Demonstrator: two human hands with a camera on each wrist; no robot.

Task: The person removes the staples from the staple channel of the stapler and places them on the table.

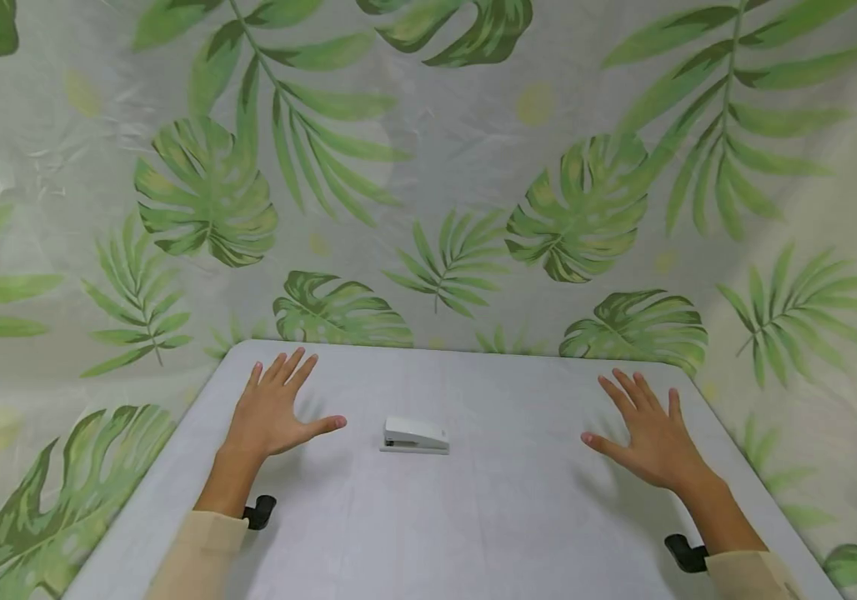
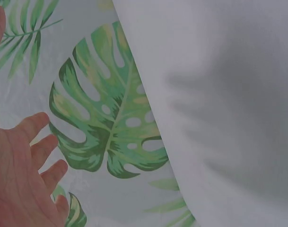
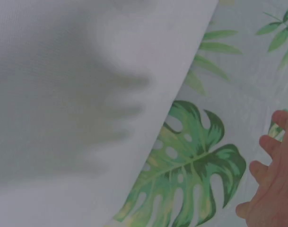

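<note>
A white stapler [image 1: 415, 436] lies on the white table, near the middle in the head view. To its left my left hand [image 1: 269, 417] is held over the table with fingers spread and the thumb pointing toward the stapler. My right hand [image 1: 649, 437] hovers farther off on the right side, its fingers spread too. Neither hand touches anything. In the left wrist view part of my left hand [image 2: 25, 175] shows at the left edge; the right wrist view has my right hand [image 3: 274, 175] at its right edge. The stapler appears in neither wrist view.
The white tabletop [image 1: 473, 517] has rounded far corners. Behind and beside it hangs a leaf-patterned sheet [image 1: 458, 167]. A black wrist mount [image 1: 259, 512] sits on the left forearm, and another black mount [image 1: 687, 553] on the right. Both hands cast soft shadows on the table.
</note>
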